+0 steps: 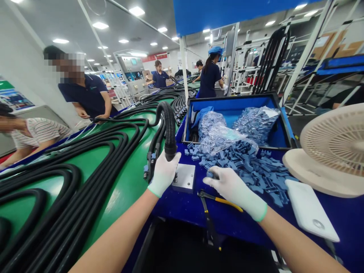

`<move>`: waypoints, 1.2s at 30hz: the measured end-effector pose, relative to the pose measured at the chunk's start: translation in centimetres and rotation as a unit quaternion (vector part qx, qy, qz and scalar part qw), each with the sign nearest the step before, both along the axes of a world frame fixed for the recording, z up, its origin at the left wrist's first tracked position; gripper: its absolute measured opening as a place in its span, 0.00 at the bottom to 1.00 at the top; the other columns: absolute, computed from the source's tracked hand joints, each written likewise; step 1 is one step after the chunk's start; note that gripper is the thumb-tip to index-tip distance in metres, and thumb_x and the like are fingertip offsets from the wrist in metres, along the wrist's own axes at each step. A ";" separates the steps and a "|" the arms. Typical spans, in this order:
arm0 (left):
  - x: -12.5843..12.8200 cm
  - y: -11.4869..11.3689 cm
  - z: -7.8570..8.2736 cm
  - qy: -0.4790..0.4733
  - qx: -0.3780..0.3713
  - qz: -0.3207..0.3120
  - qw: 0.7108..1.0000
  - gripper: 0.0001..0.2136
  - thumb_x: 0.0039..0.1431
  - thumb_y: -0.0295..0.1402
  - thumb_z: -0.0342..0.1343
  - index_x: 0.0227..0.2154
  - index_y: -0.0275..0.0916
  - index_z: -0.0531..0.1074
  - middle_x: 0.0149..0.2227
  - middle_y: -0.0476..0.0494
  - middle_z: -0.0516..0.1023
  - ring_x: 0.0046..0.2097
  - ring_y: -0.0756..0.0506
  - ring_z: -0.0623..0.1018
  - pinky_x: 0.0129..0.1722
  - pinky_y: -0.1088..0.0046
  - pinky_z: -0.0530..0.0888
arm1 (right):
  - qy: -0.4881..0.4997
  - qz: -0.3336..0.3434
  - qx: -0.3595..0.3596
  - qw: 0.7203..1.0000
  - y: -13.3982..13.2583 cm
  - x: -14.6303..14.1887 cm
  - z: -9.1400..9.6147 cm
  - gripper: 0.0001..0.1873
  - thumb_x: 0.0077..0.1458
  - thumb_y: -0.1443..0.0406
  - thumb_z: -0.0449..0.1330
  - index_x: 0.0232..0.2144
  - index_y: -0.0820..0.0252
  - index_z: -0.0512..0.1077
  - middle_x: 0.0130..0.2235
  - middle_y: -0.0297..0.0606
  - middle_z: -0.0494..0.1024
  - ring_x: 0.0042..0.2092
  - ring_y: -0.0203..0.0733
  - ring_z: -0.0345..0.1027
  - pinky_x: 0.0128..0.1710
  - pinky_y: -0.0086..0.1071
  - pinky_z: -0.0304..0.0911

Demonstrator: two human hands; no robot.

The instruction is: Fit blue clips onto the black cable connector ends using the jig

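My left hand [163, 172], in a white glove, is wrapped around the end of a black corrugated hose [170, 129] just above a small metal block [184, 177] on the blue bench. My right hand [231, 185], also gloved, rests at the near edge of a pile of small blue plastic clips [247, 167], its fingers pinched on one clip [212, 174]. A pair of pliers with yellow handles [218, 200] lies just below that hand.
A blue bin [236, 104] behind the pile holds clear bags of clips [222, 134]. A white fan [332, 151] and a white flat box [311, 210] stand to the right. Black hoses [71, 189] cover a green conveyor table on the left, where other people work.
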State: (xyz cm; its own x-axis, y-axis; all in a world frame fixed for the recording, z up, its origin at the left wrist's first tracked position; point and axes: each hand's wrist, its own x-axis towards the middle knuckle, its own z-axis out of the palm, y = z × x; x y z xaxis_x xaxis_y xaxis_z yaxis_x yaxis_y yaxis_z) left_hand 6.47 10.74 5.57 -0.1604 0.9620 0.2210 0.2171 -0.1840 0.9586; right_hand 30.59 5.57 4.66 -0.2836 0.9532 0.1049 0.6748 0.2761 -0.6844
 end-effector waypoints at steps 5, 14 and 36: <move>-0.8 0.3 0.7 0.030 0.006 -0.026 0.999 0.17 0.56 0.40 0.62 0.44 0.34 0.75 0.24 0.51 0.74 0.29 0.46 0.73 0.36 0.68 0.71 | 0.072 0.147 0.019 0.986 2.4 -4.8 1.0 0.07 0.62 0.65 0.57 0.31 0.59 0.72 0.31 0.32 0.76 0.31 0.36 0.66 0.33 0.29 0.55; -1.0 0.5 0.8 0.031 0.014 -0.045 0.998 0.19 0.56 0.40 0.61 0.47 0.34 0.76 0.39 0.42 0.79 0.42 0.43 0.77 0.48 0.66 0.73 | 0.029 0.177 0.004 0.984 7.2 -9.8 -0.5 0.17 0.58 0.57 0.64 0.22 0.60 0.69 0.22 0.27 0.65 0.26 0.33 0.57 0.28 0.30 0.49; -22.1 -14.7 -5.1 0.289 -0.192 0.169 0.922 0.24 0.55 0.46 0.58 0.51 0.37 0.76 0.54 0.35 0.79 0.58 0.33 0.77 0.61 0.61 0.70 | -0.354 -0.020 0.102 0.929 -2.5 -1.6 -5.1 0.13 0.57 0.76 0.50 0.32 0.62 0.74 0.42 0.52 0.76 0.39 0.54 0.73 0.37 0.44 0.68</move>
State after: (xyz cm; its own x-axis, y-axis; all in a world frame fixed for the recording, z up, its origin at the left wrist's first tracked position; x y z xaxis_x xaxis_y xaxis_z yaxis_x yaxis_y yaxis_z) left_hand -15.67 -3.91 0.52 -0.4282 0.9035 0.0166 0.6952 0.3176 0.6449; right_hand 29.03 3.03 -0.43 -0.3151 0.9453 0.0839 0.9487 0.3162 -0.0006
